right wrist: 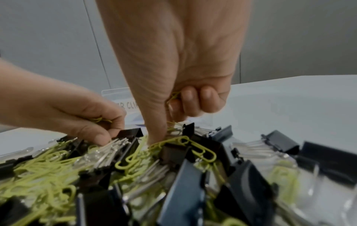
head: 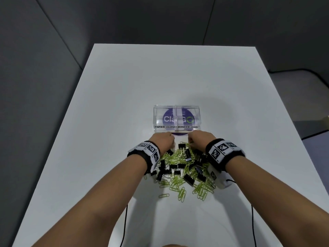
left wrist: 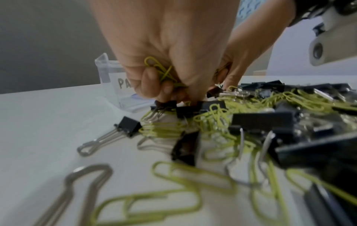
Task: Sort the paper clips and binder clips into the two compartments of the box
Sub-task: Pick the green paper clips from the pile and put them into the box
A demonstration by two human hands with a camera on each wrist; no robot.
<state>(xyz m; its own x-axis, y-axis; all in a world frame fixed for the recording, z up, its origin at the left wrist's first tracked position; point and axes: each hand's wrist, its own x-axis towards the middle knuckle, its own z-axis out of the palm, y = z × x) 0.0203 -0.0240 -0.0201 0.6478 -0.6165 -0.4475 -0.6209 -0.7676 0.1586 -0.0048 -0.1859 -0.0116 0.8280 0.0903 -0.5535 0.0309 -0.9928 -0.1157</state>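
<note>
A mixed pile of yellow-green paper clips (head: 179, 186) and black binder clips (head: 188, 179) lies on the white table in front of the clear two-compartment box (head: 156, 120). The box is labelled PAPER CLIPS on the left and BINDER CLIPS on the right. Both hands are at the pile's far edge, just short of the box. My left hand (left wrist: 173, 94) holds a few paper clips (left wrist: 164, 71) in its curled fingers, and its fingertips touch the pile. My right hand (right wrist: 170, 122) also keeps paper clips (right wrist: 174, 95) in its curled fingers while thumb and forefinger reach into the pile.
The white table (head: 124, 86) stretches beyond the box and to both sides. Grey walls surround it. Thin black cables (head: 124, 223) run from the wrist bands toward the near edge. Loose paper clips (head: 164, 195) lie scattered at the pile's near side.
</note>
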